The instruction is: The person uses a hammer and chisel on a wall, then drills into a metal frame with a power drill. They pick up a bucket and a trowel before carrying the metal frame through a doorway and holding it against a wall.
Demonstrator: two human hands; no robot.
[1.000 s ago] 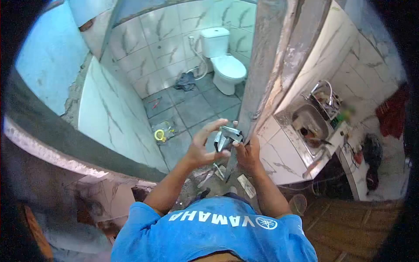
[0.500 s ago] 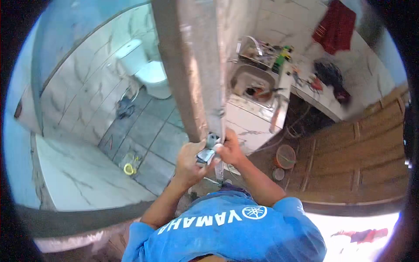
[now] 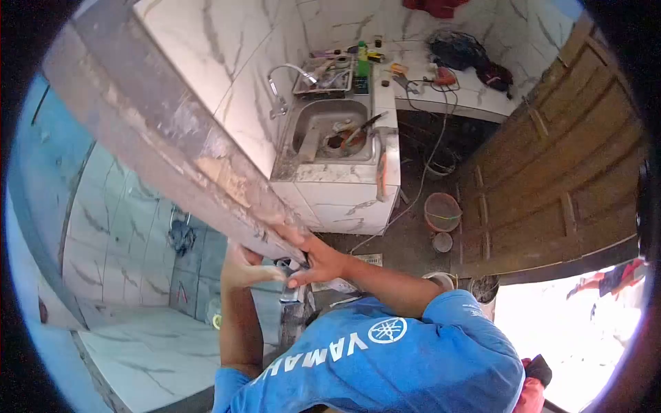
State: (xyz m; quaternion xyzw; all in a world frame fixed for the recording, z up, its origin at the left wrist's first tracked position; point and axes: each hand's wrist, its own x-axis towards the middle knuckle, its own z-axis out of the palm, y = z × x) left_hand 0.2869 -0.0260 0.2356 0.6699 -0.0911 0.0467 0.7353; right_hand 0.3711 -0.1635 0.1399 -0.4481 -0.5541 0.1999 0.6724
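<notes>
A grey, rough-plastered post [image 3: 200, 158] with a chipped, brownish edge runs down to my hands. At its lower end, my left hand [image 3: 249, 270] is bent round the near side, its thumb reaching across toward the other hand. My right hand [image 3: 318, 261] grips from the opposite side, thumb and fingers pinched together. Between the two lies a small dark metal fitting [image 3: 295, 264], mostly covered by my fingers. Just below the fingertips shows a shiny, flat metal piece [image 3: 290, 300].
Ahead stands a tiled counter with a steel sink [image 3: 332, 117] holding tools. A green bottle [image 3: 362, 60] and a red power tool [image 3: 445, 77] sit behind it. Right are a brown panelled door [image 3: 544, 172] and an orange-rimmed bucket [image 3: 442, 212]. A cable [image 3: 415, 199] crosses the floor.
My view has swung right, so the post now slants from upper left and the toilet is out of sight. Both hands stay at the fitting, which is now more covered.
</notes>
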